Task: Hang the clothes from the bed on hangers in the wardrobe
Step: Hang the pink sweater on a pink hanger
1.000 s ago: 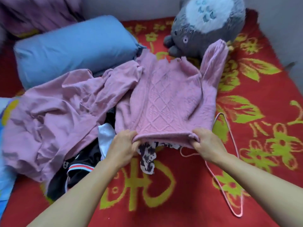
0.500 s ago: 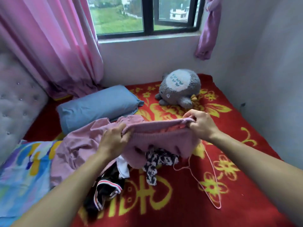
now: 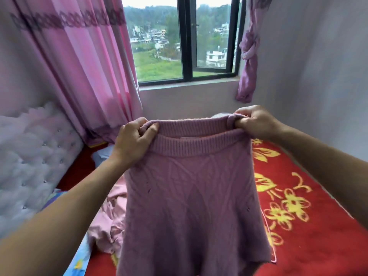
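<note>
A mauve cable-knit sweater [image 3: 191,206] hangs upside down in front of me, stretched by its ribbed hem. My left hand [image 3: 133,142] pinches the hem's left corner, and my right hand [image 3: 256,122] pinches its right corner. Under the sweater lies a pale pink garment [image 3: 111,222] crumpled on the red bed cover [image 3: 310,216]. Part of a thin pink hanger [image 3: 269,242] shows at the sweater's lower right edge. The rest of the clothes pile is hidden behind the sweater.
A padded grey headboard [image 3: 35,156] stands at the left. Pink curtains [image 3: 83,66] flank the window [image 3: 187,40] ahead. A plain wall [image 3: 318,76] closes the right side. A colourful sheet [image 3: 79,261] lies at the lower left.
Both hands have lifted the sweater off the bed from its hem up to chest height. My view has tilted up toward the window, and the plush toy and pillow are now hidden.
</note>
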